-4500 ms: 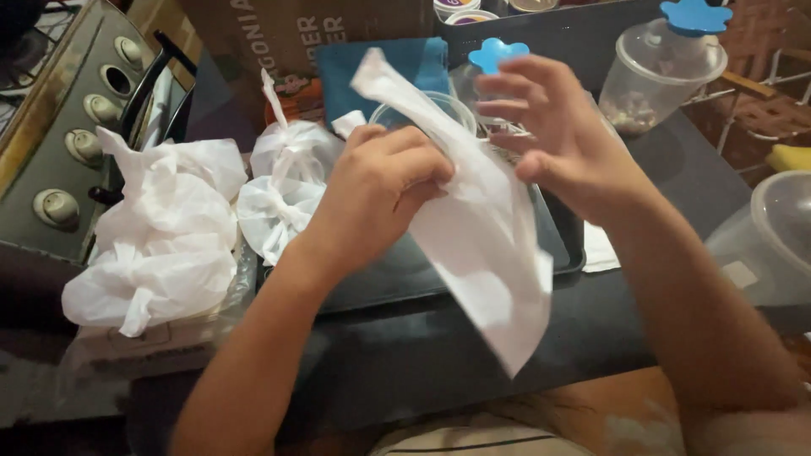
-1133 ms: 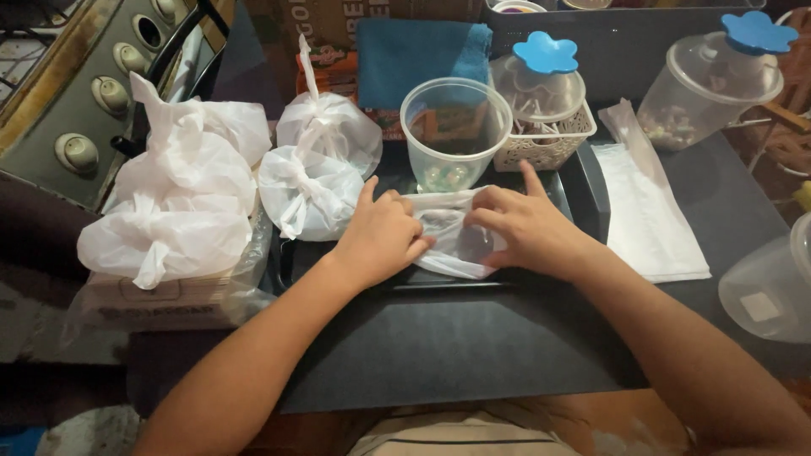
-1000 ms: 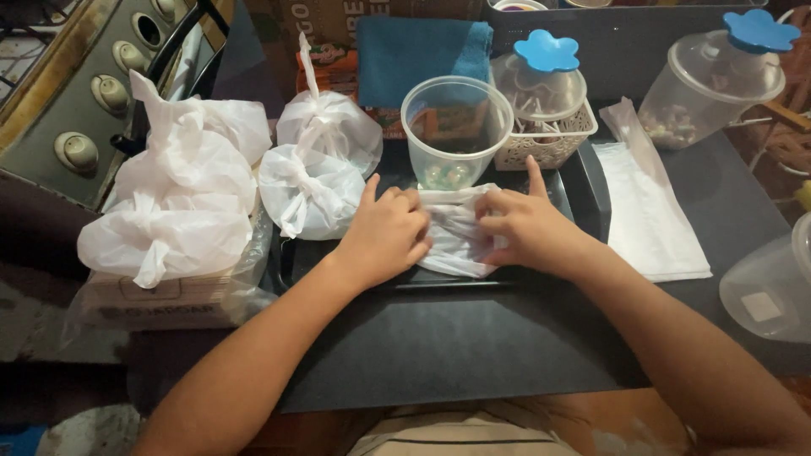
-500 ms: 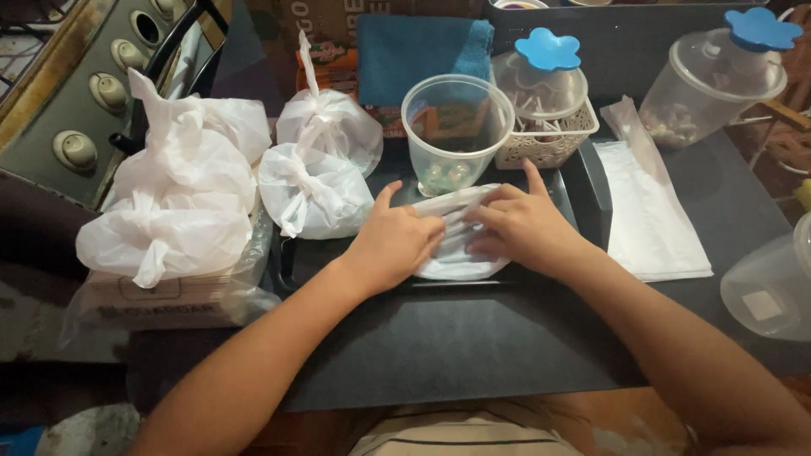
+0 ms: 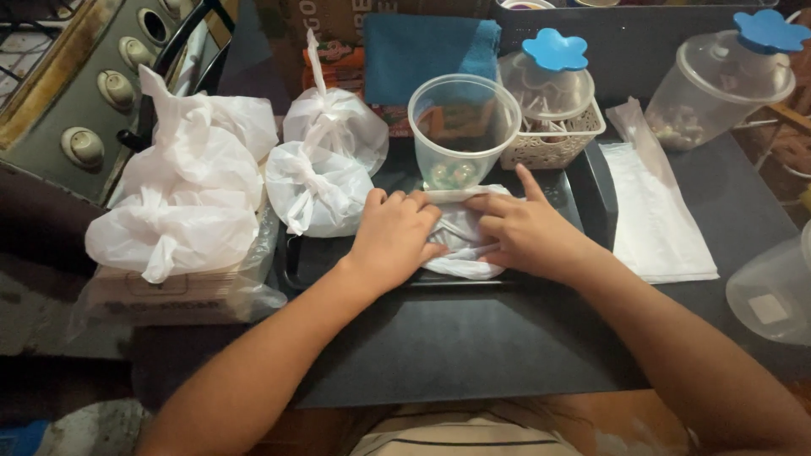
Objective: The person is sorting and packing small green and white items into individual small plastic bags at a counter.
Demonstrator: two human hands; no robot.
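Observation:
Both of my hands press on a small white plastic bag (image 5: 457, 245) lying on a black tray (image 5: 591, 181). My left hand (image 5: 393, 236) grips the bag's left side with curled fingers. My right hand (image 5: 524, 232) holds its right side, index finger pointing up. Just behind the bag stands a clear plastic cup (image 5: 464, 127) with a few small round pieces at its bottom.
Tied white plastic bags (image 5: 317, 181) sit on the tray's left; more of them (image 5: 182, 203) are piled beside a stove (image 5: 80, 101). A flat stack of empty bags (image 5: 659, 211) lies right. A woven basket (image 5: 553, 143), lidded clear jars (image 5: 718, 84) and a blue cloth (image 5: 427, 51) stand behind.
The bag was held up open 4.5 s ago; now it lies on the tray. Over the last second both hands have gathered and folded it tighter, below the cup.

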